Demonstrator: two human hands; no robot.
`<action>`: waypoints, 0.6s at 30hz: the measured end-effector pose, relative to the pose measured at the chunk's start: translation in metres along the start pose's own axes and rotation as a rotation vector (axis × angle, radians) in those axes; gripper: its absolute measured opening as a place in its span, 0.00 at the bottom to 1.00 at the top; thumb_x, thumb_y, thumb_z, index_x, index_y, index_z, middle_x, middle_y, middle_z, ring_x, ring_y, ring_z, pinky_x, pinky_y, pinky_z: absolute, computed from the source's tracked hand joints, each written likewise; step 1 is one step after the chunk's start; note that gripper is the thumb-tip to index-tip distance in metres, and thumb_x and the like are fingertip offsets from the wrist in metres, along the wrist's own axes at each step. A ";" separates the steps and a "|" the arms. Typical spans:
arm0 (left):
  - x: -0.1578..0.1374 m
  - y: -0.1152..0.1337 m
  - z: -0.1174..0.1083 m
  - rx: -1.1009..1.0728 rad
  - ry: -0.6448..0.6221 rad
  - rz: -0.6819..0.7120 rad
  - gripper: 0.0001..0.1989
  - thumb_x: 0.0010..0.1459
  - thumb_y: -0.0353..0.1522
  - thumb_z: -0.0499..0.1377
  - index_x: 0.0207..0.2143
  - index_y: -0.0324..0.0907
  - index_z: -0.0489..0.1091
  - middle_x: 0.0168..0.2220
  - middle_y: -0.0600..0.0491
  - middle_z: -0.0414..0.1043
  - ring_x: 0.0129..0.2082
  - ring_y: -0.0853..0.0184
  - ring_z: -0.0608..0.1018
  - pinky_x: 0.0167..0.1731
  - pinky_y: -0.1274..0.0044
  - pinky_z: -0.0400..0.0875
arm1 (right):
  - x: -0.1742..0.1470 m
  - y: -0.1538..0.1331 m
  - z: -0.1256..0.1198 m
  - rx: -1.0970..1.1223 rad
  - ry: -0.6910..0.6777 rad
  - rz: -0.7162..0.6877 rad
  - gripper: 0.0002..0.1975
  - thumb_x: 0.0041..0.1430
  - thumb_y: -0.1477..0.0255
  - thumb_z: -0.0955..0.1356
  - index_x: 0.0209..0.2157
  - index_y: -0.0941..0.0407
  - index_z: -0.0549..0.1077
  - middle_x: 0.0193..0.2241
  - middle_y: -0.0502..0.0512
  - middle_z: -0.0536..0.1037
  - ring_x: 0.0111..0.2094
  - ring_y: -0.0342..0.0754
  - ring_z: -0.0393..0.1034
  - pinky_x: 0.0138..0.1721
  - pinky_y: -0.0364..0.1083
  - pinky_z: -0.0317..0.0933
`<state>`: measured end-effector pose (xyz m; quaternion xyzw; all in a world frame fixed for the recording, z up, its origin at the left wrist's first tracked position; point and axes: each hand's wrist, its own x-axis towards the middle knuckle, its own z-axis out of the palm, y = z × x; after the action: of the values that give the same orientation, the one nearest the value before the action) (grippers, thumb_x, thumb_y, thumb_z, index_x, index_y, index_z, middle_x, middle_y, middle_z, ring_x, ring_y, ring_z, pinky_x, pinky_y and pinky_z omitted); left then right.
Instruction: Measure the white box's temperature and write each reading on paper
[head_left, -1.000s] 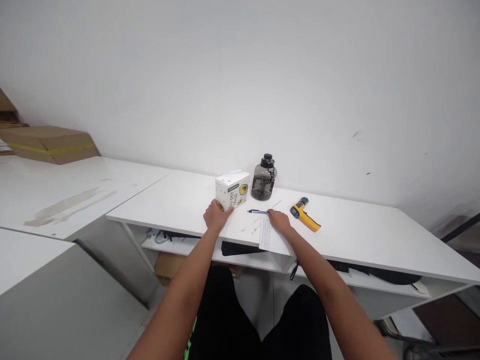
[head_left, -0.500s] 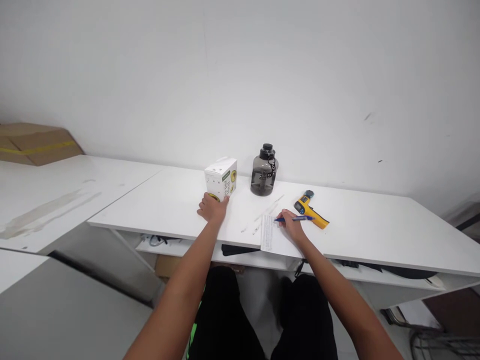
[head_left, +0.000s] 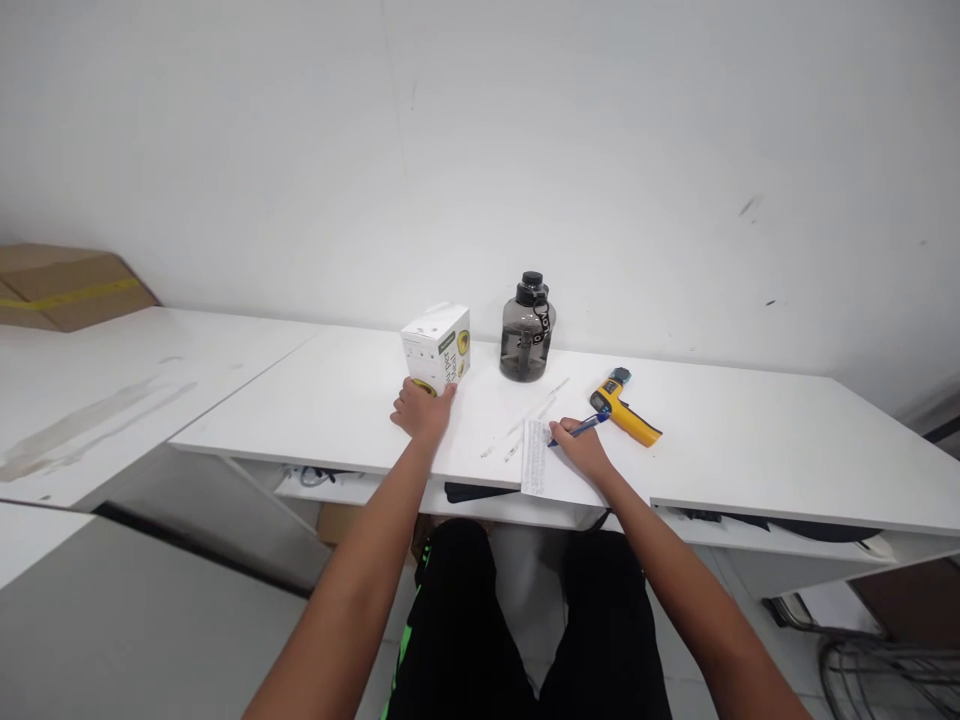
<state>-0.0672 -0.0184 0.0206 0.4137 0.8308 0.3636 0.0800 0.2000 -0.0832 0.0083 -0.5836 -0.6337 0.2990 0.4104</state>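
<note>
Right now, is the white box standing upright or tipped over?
Upright: the white box stands on its base on the desk, top flap uppermost, with the left hand against its lower front.

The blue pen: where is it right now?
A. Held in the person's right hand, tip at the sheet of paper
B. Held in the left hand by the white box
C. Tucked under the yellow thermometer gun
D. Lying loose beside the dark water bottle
A: the blue pen sits in the right hand, its tip at the edge of the sheet of paper, while the left hand rests against the white box.
</note>
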 end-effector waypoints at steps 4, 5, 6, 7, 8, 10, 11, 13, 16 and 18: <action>-0.001 0.001 -0.003 -0.014 -0.005 -0.013 0.37 0.48 0.51 0.61 0.55 0.43 0.56 0.56 0.41 0.67 0.57 0.47 0.66 0.55 0.58 0.57 | 0.000 -0.002 0.000 -0.012 -0.008 -0.017 0.17 0.53 0.58 0.62 0.18 0.52 0.58 0.18 0.47 0.62 0.26 0.47 0.59 0.32 0.46 0.55; -0.001 0.001 -0.004 -0.015 -0.002 -0.014 0.37 0.48 0.51 0.61 0.55 0.43 0.56 0.56 0.41 0.67 0.57 0.47 0.66 0.54 0.59 0.57 | 0.000 -0.002 0.000 -0.010 -0.007 -0.023 0.17 0.52 0.58 0.62 0.17 0.52 0.57 0.18 0.47 0.62 0.26 0.47 0.59 0.31 0.46 0.55; -0.002 0.001 -0.004 -0.014 -0.001 -0.013 0.37 0.48 0.51 0.61 0.55 0.43 0.56 0.56 0.41 0.67 0.57 0.47 0.66 0.54 0.59 0.57 | 0.000 -0.002 0.000 -0.008 -0.007 -0.030 0.17 0.52 0.58 0.62 0.17 0.52 0.57 0.17 0.46 0.61 0.25 0.47 0.58 0.31 0.46 0.54; -0.002 0.001 -0.004 -0.014 -0.003 -0.013 0.37 0.48 0.51 0.61 0.55 0.43 0.56 0.56 0.41 0.67 0.57 0.47 0.66 0.54 0.59 0.58 | 0.000 -0.002 0.000 -0.006 -0.006 -0.036 0.17 0.52 0.58 0.62 0.17 0.52 0.56 0.17 0.46 0.61 0.25 0.46 0.58 0.31 0.46 0.54; -0.002 0.001 -0.005 -0.013 -0.005 -0.013 0.37 0.48 0.51 0.61 0.55 0.43 0.56 0.56 0.41 0.67 0.57 0.48 0.66 0.54 0.59 0.58 | 0.000 -0.002 0.000 -0.005 -0.008 -0.041 0.17 0.52 0.58 0.62 0.17 0.52 0.56 0.17 0.46 0.61 0.25 0.46 0.58 0.30 0.46 0.54; -0.002 0.002 -0.005 -0.013 -0.008 -0.014 0.37 0.48 0.50 0.61 0.55 0.43 0.56 0.56 0.41 0.67 0.57 0.48 0.66 0.54 0.59 0.58 | 0.000 -0.002 0.000 -0.003 -0.013 -0.043 0.16 0.52 0.59 0.62 0.17 0.52 0.57 0.17 0.46 0.61 0.25 0.46 0.58 0.30 0.46 0.54; -0.002 0.002 -0.005 -0.011 -0.006 -0.013 0.36 0.48 0.50 0.61 0.55 0.43 0.56 0.56 0.41 0.67 0.57 0.48 0.66 0.54 0.59 0.58 | 0.000 -0.002 0.000 -0.002 -0.017 -0.039 0.16 0.51 0.59 0.62 0.17 0.52 0.57 0.17 0.47 0.61 0.25 0.47 0.58 0.30 0.46 0.54; -0.002 0.002 -0.005 -0.003 -0.006 -0.011 0.36 0.49 0.50 0.61 0.55 0.44 0.56 0.55 0.41 0.67 0.57 0.47 0.66 0.53 0.59 0.58 | 0.000 -0.002 0.000 0.002 -0.024 -0.029 0.16 0.51 0.60 0.62 0.17 0.52 0.58 0.17 0.47 0.62 0.25 0.47 0.59 0.31 0.46 0.55; -0.001 0.001 -0.004 0.010 -0.006 -0.014 0.36 0.49 0.50 0.61 0.55 0.43 0.56 0.55 0.41 0.67 0.56 0.47 0.66 0.53 0.60 0.58 | 0.000 -0.001 -0.001 0.001 -0.030 -0.019 0.16 0.52 0.60 0.62 0.17 0.52 0.60 0.18 0.48 0.65 0.27 0.48 0.61 0.32 0.46 0.57; -0.001 0.001 -0.003 0.005 0.000 -0.011 0.36 0.49 0.51 0.61 0.55 0.43 0.56 0.55 0.41 0.68 0.56 0.48 0.66 0.53 0.60 0.58 | 0.000 0.000 -0.001 -0.005 -0.024 -0.017 0.15 0.53 0.60 0.62 0.18 0.52 0.61 0.19 0.49 0.66 0.28 0.48 0.61 0.32 0.46 0.56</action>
<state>-0.0674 -0.0204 0.0229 0.4091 0.8341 0.3611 0.0810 0.2012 -0.0828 0.0087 -0.5758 -0.6442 0.3010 0.4037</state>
